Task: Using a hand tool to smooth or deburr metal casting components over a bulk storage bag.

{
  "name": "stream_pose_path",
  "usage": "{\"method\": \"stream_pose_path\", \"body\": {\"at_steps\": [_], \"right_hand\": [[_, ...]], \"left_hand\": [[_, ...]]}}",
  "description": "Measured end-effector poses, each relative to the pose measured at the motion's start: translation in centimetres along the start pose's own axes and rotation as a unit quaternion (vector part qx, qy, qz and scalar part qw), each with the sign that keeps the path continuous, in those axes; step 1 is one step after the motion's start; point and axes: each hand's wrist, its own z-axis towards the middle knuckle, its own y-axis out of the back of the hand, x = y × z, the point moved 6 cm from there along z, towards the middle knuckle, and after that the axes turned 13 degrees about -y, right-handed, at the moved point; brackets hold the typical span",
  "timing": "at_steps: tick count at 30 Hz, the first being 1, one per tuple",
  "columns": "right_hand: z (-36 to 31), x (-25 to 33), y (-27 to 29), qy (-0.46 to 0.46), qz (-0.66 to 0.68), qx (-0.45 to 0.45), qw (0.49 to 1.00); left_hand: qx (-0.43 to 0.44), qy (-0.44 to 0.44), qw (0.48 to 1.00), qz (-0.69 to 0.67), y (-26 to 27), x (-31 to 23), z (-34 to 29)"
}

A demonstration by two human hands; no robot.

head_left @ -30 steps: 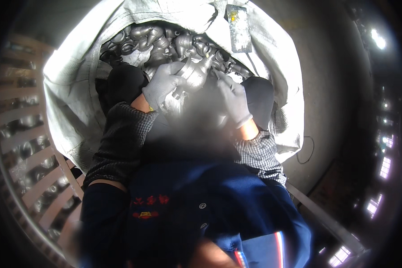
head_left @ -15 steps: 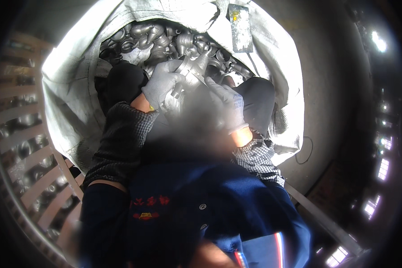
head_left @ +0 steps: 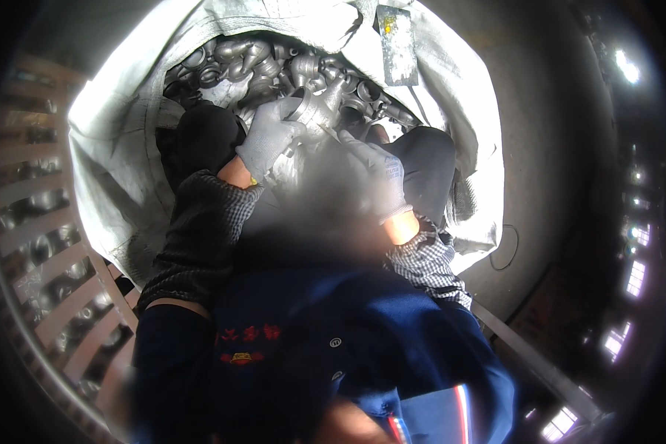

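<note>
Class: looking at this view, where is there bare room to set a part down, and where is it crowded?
Bare: the grey floor right of the white sack. Crowded: the sack is heaped with metal fittings; the left hand grips one, the right hand is beside it; the rack at left holds parts.

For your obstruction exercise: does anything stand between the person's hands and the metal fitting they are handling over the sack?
Nothing visible does. The left hand is gloved and already on the metal fitting; the gloved right hand sits just beside it, above the open white sack of similar fittings.
</note>
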Motion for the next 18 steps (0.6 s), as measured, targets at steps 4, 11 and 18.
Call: {"method": "stream_pose_path", "body": {"at_steps": [4, 11, 18], "right_hand": [[0.23, -0.13, 0.08, -0.007, -0.072, -0.005, 0.997], [0.28, 0.33, 0.21, -0.017, -0.11, -0.002, 0.994], [0.17, 0.17, 0.05, -0.016, -0.092, 0.0, 0.996]], "left_hand": [[0.003, 0.005, 0.999, 0.044, -0.24, -0.3, 0.07], [0.001, -0.026, 0.994, 0.103, 0.06, -0.03, 0.07], [0.011, -0.052, 0.99, 0.129, 0.0, -0.29, 0.05]]}}
